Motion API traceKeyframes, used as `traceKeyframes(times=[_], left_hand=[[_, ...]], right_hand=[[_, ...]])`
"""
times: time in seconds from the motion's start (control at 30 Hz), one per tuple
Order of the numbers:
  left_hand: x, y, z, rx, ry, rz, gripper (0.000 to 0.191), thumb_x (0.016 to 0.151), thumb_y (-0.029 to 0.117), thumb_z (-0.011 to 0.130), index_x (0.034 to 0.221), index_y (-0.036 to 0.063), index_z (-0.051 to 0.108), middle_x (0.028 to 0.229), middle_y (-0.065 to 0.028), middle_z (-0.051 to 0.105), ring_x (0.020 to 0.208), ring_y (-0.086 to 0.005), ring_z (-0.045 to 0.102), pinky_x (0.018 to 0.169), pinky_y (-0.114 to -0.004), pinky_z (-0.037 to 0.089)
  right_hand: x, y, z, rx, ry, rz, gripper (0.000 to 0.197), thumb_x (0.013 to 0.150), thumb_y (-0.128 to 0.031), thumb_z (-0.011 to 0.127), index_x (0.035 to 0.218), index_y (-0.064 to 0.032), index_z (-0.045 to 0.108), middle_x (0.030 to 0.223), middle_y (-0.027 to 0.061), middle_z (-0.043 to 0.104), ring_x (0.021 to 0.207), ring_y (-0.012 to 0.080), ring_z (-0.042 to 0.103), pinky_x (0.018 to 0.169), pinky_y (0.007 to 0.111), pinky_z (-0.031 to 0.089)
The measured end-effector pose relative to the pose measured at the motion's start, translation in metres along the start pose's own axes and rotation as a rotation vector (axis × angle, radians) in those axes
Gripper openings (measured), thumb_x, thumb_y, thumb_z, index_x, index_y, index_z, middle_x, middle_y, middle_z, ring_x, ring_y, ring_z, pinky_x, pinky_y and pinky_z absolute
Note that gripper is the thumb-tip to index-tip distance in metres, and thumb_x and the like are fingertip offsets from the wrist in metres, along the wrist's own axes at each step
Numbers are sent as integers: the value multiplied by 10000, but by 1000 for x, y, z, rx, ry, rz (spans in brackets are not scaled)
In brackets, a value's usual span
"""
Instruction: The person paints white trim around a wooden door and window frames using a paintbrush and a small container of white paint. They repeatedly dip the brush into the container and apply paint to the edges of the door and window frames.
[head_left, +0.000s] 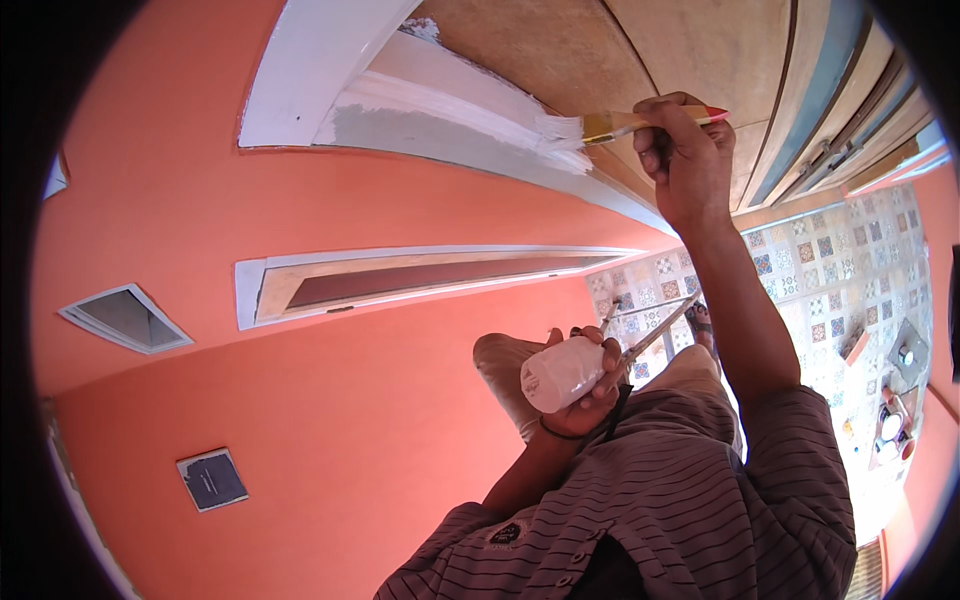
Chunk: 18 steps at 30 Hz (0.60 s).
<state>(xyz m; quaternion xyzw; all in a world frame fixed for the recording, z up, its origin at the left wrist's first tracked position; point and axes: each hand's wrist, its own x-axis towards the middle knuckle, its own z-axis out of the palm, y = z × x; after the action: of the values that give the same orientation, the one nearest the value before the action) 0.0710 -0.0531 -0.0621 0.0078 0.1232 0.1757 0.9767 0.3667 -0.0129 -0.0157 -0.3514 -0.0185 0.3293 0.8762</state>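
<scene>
My right hand (686, 150) grips the handle of a flat paintbrush (619, 126) that has a red tip. White paint covers the bristles, which press against the wooden door frame (450, 142). A wet white band runs along the frame's moulding, beside a strip of grey undercoat. Lower down, my left hand (592, 397) is wrapped around a whitish plastic container (562, 375), its round base turned towards the camera. What the container holds is hidden from view. Brown wooden door panels (540, 45) rise just beyond the brush.
Below me stands what looks like a ladder (660, 322) on patterned floor tiles (817, 300). Paint cans and tools (892, 431) lie on the floor at right. The orange wall (337, 420) has a white-edged frame (435, 281), a square opening (127, 319) and a dark plate (212, 480).
</scene>
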Motion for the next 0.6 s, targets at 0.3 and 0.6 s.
traceKeyframes(times=[0.3,0.6], left_hand=[[-4,1,-1,11,16,6,596,1124,524,388,1318,-18,542,1102,-219,532,799,-246,581,512,-256,526],[-5,2,0,15,20,10,584,1117,512,424,1330,-16,550,1100,-216,540,785,-221,582,502,-236,510]], right_hand=[[35,-18,28,-534,-317,-361,129,943,-104,689,966,1,762,676,63,670,539,81,534,499,248,374],[37,-35,57,252,-296,-247,124,999,-83,668,977,18,737,699,79,699,532,112,594,467,234,418]])
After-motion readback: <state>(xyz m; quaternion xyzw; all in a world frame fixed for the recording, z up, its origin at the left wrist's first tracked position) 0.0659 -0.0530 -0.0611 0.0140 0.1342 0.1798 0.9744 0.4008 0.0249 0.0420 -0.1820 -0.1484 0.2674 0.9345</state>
